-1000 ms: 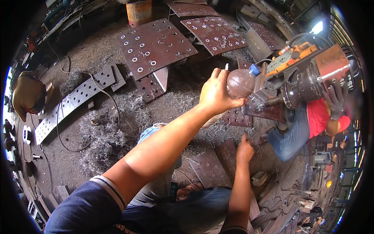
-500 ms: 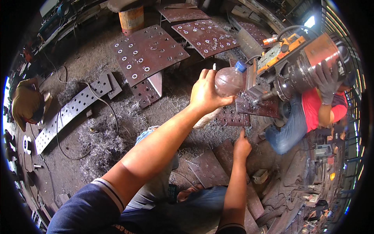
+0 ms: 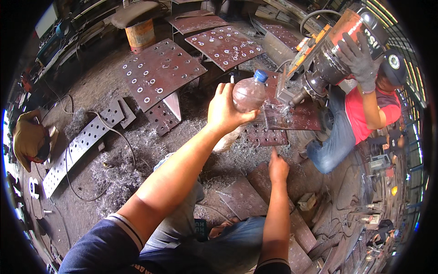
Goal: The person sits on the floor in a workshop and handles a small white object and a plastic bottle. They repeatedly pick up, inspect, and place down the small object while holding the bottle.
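Note:
My left hand (image 3: 222, 109) is closed around a clear plastic bottle (image 3: 248, 97) with a blue cap, tilted with its cap up and right. The bottle is held beside a large orange and black drilling machine (image 3: 321, 75), left of its cutter (image 3: 299, 97). The cutter stands at a reddish-brown steel plate (image 3: 299, 120) strewn with metal shavings. My right hand (image 3: 278, 169) has its index finger stretched forward and the other fingers curled. That fingertip is at the near edge of a lower perforated plate (image 3: 267, 136); whether it touches cannot be told.
A co-worker in a red shirt (image 3: 360, 116) crouches at the right, a gloved hand (image 3: 358, 61) on the machine. Marked drilled plates (image 3: 164, 68) stand beyond. At left lie a long perforated strip (image 3: 82, 146), a cable (image 3: 125, 125) and heaped shavings (image 3: 121, 176). Another person (image 3: 31, 139) is far left.
The view has shifted, moving the machine and plates in the picture. My left hand still grips the bottle; my right finger still points forward. The co-worker's head shows more fully now.

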Action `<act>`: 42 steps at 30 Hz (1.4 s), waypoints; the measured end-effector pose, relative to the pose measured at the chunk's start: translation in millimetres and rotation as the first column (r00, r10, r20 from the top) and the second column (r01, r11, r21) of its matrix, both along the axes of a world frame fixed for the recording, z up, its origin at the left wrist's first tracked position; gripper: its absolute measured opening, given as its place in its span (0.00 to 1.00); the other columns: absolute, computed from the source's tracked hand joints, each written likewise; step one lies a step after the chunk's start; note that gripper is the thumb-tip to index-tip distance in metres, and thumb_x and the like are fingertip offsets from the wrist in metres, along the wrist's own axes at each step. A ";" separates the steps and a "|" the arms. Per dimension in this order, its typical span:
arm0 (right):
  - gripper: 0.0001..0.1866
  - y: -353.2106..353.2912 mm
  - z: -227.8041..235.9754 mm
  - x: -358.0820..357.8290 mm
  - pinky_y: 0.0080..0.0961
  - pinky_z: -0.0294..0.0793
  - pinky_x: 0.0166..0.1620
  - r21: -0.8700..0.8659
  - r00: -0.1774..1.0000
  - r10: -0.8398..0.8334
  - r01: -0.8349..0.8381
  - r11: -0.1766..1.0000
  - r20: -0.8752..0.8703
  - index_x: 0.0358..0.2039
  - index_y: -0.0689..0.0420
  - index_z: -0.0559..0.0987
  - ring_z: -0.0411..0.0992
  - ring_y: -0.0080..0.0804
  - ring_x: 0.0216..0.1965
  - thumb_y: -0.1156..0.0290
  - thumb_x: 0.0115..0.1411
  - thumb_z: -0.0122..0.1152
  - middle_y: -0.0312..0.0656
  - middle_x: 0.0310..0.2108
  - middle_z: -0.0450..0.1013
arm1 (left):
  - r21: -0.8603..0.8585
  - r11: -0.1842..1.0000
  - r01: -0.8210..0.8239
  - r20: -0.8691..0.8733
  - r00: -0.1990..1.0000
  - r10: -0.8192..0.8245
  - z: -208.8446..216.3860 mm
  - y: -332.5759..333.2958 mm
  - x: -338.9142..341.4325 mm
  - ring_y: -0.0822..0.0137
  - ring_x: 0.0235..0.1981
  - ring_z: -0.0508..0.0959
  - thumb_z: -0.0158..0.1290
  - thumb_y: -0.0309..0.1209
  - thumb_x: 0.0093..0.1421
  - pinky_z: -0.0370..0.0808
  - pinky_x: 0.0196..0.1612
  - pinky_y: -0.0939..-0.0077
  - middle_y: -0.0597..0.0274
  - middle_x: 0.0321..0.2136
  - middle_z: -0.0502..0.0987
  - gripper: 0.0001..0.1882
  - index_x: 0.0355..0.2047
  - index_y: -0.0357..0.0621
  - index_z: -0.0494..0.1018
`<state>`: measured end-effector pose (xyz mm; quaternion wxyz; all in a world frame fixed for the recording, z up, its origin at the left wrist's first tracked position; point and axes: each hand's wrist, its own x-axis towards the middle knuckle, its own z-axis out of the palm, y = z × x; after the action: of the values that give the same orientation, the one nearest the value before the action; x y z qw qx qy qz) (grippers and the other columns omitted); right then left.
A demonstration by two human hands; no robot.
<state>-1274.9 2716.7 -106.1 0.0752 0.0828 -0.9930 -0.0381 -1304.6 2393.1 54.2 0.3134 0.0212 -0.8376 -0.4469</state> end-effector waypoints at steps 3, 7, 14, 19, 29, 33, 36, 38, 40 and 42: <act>0.26 -22.4 27.7 12.5 0.50 0.81 0.35 -0.052 0.988 0.143 -0.140 0.989 0.051 0.64 0.40 0.74 0.80 0.54 0.31 0.69 0.64 0.56 0.51 0.33 0.80 | 0.001 0.999 -0.037 -0.018 0.999 0.037 -2.4 -9.6 -0.8 0.46 0.44 0.79 0.76 0.54 0.36 0.78 0.46 0.52 0.47 0.42 0.73 0.46 0.45 0.34 0.71; 0.26 10.5 33.4 22.1 0.50 0.80 0.35 -0.032 0.998 -0.047 0.046 0.998 -0.037 0.62 0.41 0.76 0.81 0.54 0.30 0.70 0.63 0.56 0.51 0.31 0.80 | 0.023 0.998 -0.062 -0.036 0.997 0.063 3.7 -11.3 -0.2 0.47 0.44 0.79 0.76 0.54 0.36 0.78 0.47 0.53 0.47 0.42 0.74 0.45 0.46 0.33 0.71; 0.22 75.8 21.1 -32.9 0.52 0.81 0.38 0.082 0.885 -0.465 0.466 0.881 -0.025 0.65 0.44 0.73 0.82 0.55 0.34 0.66 0.71 0.50 0.51 0.33 0.82 | -0.001 0.997 -0.073 -0.019 0.997 0.073 1.4 -12.0 4.6 0.45 0.45 0.78 0.75 0.55 0.37 0.78 0.47 0.52 0.45 0.42 0.73 0.46 0.46 0.34 0.71; 0.24 125.9 -29.5 -73.9 0.47 0.83 0.38 0.241 0.920 -0.371 0.392 0.888 -0.127 0.69 0.46 0.68 0.83 0.49 0.36 0.68 0.75 0.41 0.51 0.35 0.82 | 0.100 0.995 0.012 -0.029 1.000 -0.009 10.3 15.0 -3.1 0.45 0.45 0.78 0.76 0.54 0.36 0.78 0.47 0.52 0.45 0.42 0.73 0.46 0.46 0.33 0.71; 0.28 -55.6 12.6 -24.3 0.51 0.82 0.38 0.025 0.988 -0.034 0.031 0.999 0.153 0.72 0.40 0.64 0.82 0.56 0.35 0.70 0.72 0.44 0.55 0.37 0.80 | 0.031 0.996 -0.086 -0.041 0.995 0.087 4.6 -21.7 2.7 0.45 0.44 0.78 0.76 0.54 0.36 0.78 0.47 0.52 0.46 0.42 0.73 0.46 0.46 0.35 0.71; 0.28 -30.7 0.3 -55.3 0.51 0.80 0.37 0.000 0.972 -0.223 0.223 0.975 0.073 0.70 0.43 0.68 0.81 0.53 0.32 0.69 0.70 0.50 0.51 0.32 0.80 | 0.029 0.993 -0.117 -0.073 0.990 0.119 9.4 -17.3 1.8 0.46 0.44 0.79 0.76 0.54 0.36 0.79 0.45 0.52 0.47 0.42 0.73 0.46 0.47 0.36 0.71; 0.28 -11.4 -13.9 -71.5 0.51 0.79 0.37 -0.029 0.982 -0.178 0.180 0.983 0.067 0.69 0.45 0.69 0.80 0.54 0.32 0.69 0.68 0.51 0.52 0.31 0.80 | 0.048 0.994 -0.095 -0.115 0.988 0.100 13.1 -6.4 -0.4 0.46 0.44 0.79 0.76 0.54 0.36 0.79 0.45 0.52 0.47 0.43 0.73 0.46 0.47 0.36 0.71; 0.21 -40.6 -10.6 -71.1 0.51 0.79 0.41 -0.052 0.997 0.012 -0.009 0.999 0.071 0.61 0.51 0.75 0.80 0.55 0.35 0.64 0.71 0.46 0.55 0.34 0.80 | 0.040 0.992 -0.118 -0.144 0.982 0.122 8.8 -12.9 2.1 0.46 0.44 0.79 0.76 0.53 0.35 0.79 0.45 0.52 0.47 0.43 0.73 0.46 0.48 0.36 0.71; 0.22 -70.1 9.4 -71.7 0.51 0.79 0.44 -0.062 0.996 0.009 -0.004 0.998 0.089 0.56 0.55 0.79 0.81 0.55 0.39 0.60 0.74 0.40 0.58 0.36 0.80 | 0.034 0.988 -0.153 -0.180 0.971 0.157 8.3 -20.7 6.9 0.45 0.45 0.79 0.76 0.53 0.35 0.79 0.45 0.52 0.47 0.43 0.73 0.46 0.48 0.36 0.71; 0.22 -72.6 14.3 -73.7 0.51 0.79 0.42 -0.101 0.968 -0.211 0.225 0.969 0.133 0.63 0.51 0.75 0.81 0.55 0.38 0.63 0.74 0.41 0.57 0.35 0.80 | 0.026 0.988 -0.152 -0.202 0.967 0.154 11.3 -19.9 9.2 0.45 0.45 0.79 0.77 0.52 0.35 0.79 0.45 0.52 0.47 0.43 0.73 0.46 0.49 0.35 0.71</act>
<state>-1348.6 2644.2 -91.9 0.0150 -0.0294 -0.9993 0.0163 -1295.4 2373.2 65.5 0.4308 0.0417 -0.7948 -0.4253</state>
